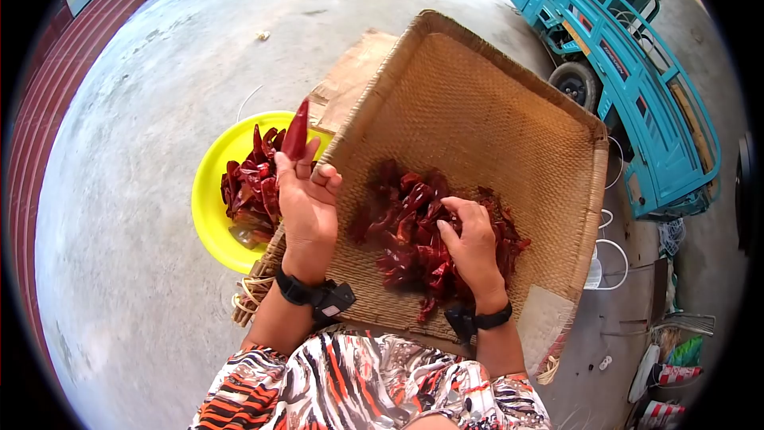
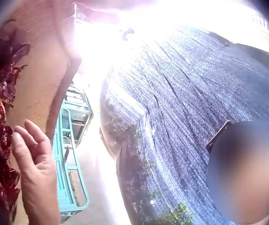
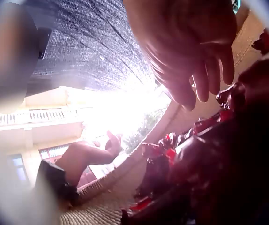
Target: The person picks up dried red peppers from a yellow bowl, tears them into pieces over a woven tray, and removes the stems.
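Observation:
My left hand (image 1: 309, 211) pinches a long dried red chili (image 1: 296, 134) by its lower end, tip upward, beside the rim of a woven basket (image 1: 485, 87). My right hand (image 1: 475, 251) is over a pile of dried chilies (image 1: 418, 207) in the basket, thumb and fingers apart and loosely bent. In the right wrist view the fingers of that hand (image 3: 191, 51) hang relaxed above the dark, glossy pile, with nothing between them. A yellow basin (image 1: 208, 223) on the left holds more red chilies (image 1: 253, 179).
Cardboard (image 1: 358, 80) lies on the concrete floor behind the basin. A turquoise cargo vehicle (image 1: 629, 103) stands at the back right, past the basket. A white bucket (image 1: 594, 272) sits by the basket's right edge. Red steps (image 1: 76, 72) run along the far left.

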`<state>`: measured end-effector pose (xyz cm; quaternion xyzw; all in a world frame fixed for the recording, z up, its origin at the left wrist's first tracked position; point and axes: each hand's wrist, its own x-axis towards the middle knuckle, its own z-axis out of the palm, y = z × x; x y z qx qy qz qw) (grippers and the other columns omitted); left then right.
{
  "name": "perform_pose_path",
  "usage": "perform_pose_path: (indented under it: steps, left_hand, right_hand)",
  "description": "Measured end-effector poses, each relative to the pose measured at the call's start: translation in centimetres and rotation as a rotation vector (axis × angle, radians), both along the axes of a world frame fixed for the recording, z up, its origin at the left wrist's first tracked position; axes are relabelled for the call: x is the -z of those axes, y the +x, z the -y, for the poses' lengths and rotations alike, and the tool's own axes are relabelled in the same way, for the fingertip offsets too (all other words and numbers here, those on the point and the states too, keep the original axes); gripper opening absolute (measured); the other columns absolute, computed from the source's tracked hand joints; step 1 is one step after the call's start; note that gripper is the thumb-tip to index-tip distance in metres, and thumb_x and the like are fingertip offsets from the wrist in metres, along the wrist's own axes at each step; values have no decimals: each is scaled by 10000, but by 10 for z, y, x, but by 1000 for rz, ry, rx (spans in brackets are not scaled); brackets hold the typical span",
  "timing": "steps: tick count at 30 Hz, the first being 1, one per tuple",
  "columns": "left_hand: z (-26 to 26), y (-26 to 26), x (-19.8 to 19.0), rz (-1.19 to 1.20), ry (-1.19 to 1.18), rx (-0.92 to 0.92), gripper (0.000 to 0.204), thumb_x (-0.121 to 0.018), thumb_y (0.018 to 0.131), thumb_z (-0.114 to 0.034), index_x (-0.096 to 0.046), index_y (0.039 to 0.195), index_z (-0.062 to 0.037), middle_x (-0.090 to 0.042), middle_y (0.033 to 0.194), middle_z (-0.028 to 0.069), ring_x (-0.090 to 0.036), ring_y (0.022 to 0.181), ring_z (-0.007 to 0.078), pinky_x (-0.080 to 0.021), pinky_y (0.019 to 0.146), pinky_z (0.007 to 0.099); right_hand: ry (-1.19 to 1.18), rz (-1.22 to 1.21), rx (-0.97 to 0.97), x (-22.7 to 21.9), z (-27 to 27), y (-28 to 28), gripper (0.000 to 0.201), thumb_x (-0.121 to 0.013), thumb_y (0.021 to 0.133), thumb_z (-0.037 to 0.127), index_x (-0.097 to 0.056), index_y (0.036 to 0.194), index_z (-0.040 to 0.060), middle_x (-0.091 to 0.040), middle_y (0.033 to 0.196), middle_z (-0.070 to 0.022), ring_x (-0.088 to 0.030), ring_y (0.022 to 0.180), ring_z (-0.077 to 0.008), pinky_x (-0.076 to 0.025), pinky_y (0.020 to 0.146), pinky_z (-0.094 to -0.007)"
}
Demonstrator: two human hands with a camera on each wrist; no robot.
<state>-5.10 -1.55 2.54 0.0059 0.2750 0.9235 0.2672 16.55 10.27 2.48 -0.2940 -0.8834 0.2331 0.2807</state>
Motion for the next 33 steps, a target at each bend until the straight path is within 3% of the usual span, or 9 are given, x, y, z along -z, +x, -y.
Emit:
perform_pose_path:
  steps: [4,8,11,14,18,22,25,28,33]
  left_hand:
    - [1,-4,3,64,-41,87,465,-443,1026,-427,-435,1302,-52,-577,1249,122,-610,759,166,-531,717,291]
    - [-3,8,9,47,-149,259,200,-530,979,-160,-532,1158,-72,-669,976,54,-603,726,129,-514,683,277]
    - [-6,16,10,-76,-233,496,173,-544,966,-112,-555,1129,-56,-662,936,57,-611,728,133,-511,693,265]
    - [-8,23,9,-269,-347,661,193,-574,961,-123,-550,1137,-47,-659,951,50,-605,744,98,-489,678,224]
    - [-10,35,4,-600,-484,705,298,-595,974,-169,-515,1229,-36,-621,959,18,-572,763,64,-477,685,198]
    - [-13,41,12,-691,-479,751,417,-641,965,-232,-485,1291,-25,-588,941,-5,-531,768,45,-482,713,201]
    - [-11,43,2,-654,-419,852,368,-644,964,-243,-527,1238,-27,-593,924,-12,-530,771,43,-470,701,192]
    - [-11,44,5,-713,-360,891,278,-618,974,-225,-563,1168,-33,-592,842,-14,-532,717,44,-434,581,190]
    - [-11,50,5,-640,-319,844,209,-603,986,-228,-570,1090,-50,-558,788,-43,-473,681,19,-385,585,182]
  right_hand:
    - [247,81,-48,14,-6,-9,313,-656,775,0,-673,1062,121,-626,1049,-78,-564,1033,-273,-453,921,-381]
    - [418,121,-86,27,-11,-13,278,-627,777,-17,-698,990,148,-624,1017,-57,-571,1019,-253,-450,890,-388]
    - [379,86,-111,21,-12,-11,234,-657,766,-1,-690,966,117,-639,988,-50,-581,986,-272,-438,912,-405]
    - [261,-93,-22,4,-7,-10,166,-685,825,32,-665,981,83,-652,931,-38,-611,880,-215,-467,866,-345]
    - [-321,-461,144,-7,8,3,125,-644,951,110,-605,1056,56,-634,883,-9,-588,797,-70,-466,730,-209]
    - [-666,-705,104,-20,16,5,120,-633,957,110,-578,1043,45,-639,891,-11,-604,809,-78,-493,762,-218]
    - [-773,-719,89,-21,17,8,118,-630,960,129,-582,1033,49,-642,890,-13,-608,803,-82,-501,763,-224]
    - [-868,-744,111,-17,16,9,120,-628,962,147,-586,1030,57,-645,893,-17,-607,785,-83,-496,764,-222]
    - [-902,-750,115,-16,17,6,117,-627,960,155,-588,1024,66,-649,882,-17,-603,759,-79,-498,751,-223]
